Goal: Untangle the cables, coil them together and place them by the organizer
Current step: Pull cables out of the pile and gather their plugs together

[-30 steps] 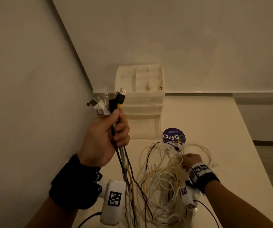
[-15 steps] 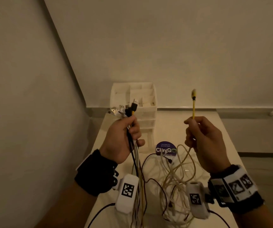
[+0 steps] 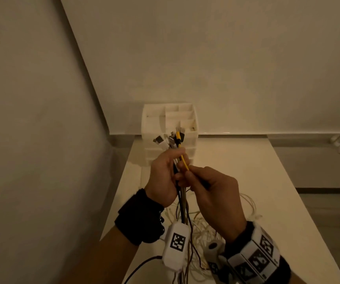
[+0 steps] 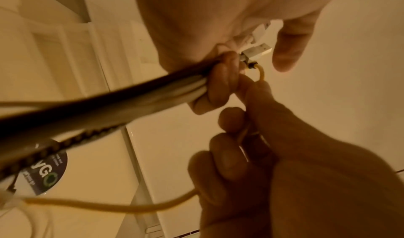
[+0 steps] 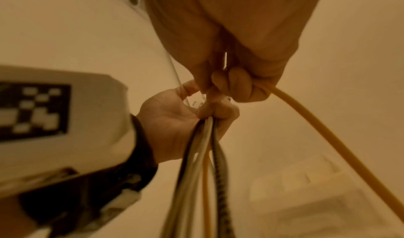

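My left hand grips a bundle of black and white cables just under their plugs, which fan out above the fist in front of the white organizer. My right hand pinches a yellow cable and holds its end against the bundle, its yellow plug among the others. In the left wrist view the bundle runs across and the yellow cable trails below my right hand. The right wrist view shows the yellow cable leaving my fist. Loose cables lie tangled on the table.
The white table runs along the left wall into a corner, where the organizer stands. A round purple sticker lies on the table beneath my hands. The table's right edge drops to the floor.
My right hand lifted the yellow cable's end out of the pile, then brought it left to the plugs in my left hand. The left hand stayed raised with its bundle.
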